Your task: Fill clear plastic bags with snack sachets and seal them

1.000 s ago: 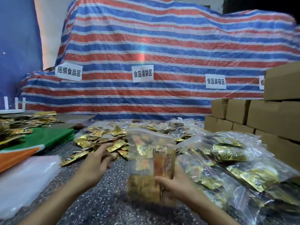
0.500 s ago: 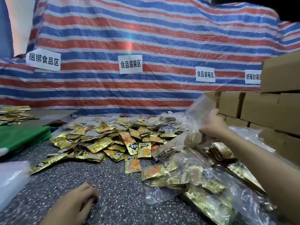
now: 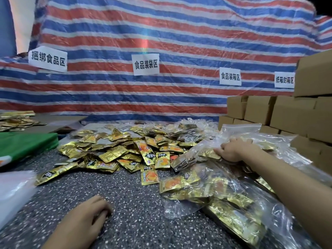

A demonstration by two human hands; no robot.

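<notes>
Right hand [image 3: 235, 150]: grips filled bag [image 3: 194, 159], far right.
Left hand [image 3: 86, 218]: loosely curled, empty, on table [image 3: 134, 212].
Loose sachets [image 3: 125, 151]: beyond left hand, nearer the right.

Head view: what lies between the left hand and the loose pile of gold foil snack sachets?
Only bare dark speckled tabletop, in the head view, between the left hand and the pile of gold foil sachets.

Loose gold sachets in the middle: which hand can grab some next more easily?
Likely the left hand: it rests on the table holding nothing, with a clear path ahead to the loose sachets. The right hand is off to the side on the filled bags.
</notes>
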